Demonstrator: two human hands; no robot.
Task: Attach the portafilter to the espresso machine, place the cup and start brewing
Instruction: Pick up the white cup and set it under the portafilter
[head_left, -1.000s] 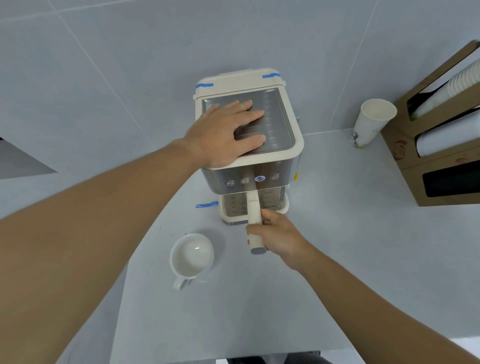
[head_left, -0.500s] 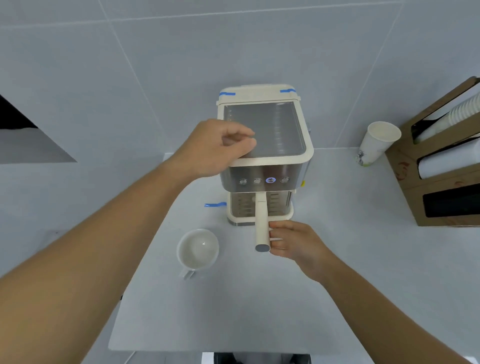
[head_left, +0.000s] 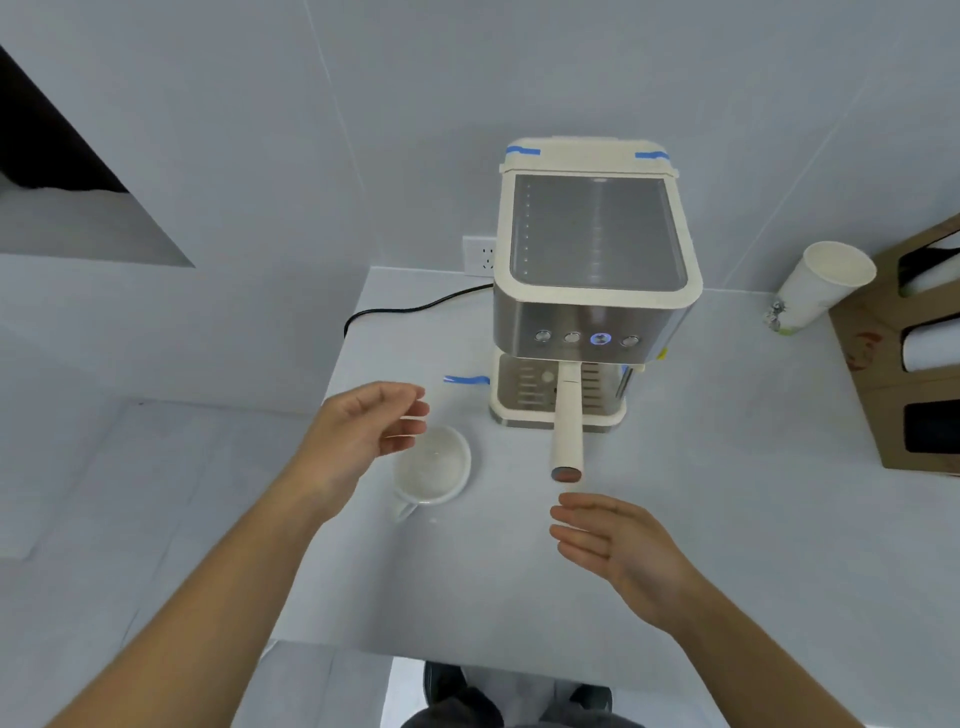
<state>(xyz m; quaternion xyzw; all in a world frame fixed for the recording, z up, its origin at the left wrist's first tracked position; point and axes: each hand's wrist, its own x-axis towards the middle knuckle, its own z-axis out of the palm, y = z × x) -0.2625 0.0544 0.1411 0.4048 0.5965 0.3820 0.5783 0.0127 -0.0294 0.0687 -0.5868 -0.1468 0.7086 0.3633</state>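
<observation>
Low and right of centre, the right hand (head_left: 621, 548) lay slack and empty, just short of the portafilter (head_left: 567, 426) handle. That handle jutted straight out from the espresso machine (head_left: 592, 291), apparently locked in. Left of centre, the left hand (head_left: 363, 441) hovered loosely curled over the cup (head_left: 434, 467), holding nothing, probably poised to lift it onto the drip tray. One button glowed blue.
</observation>
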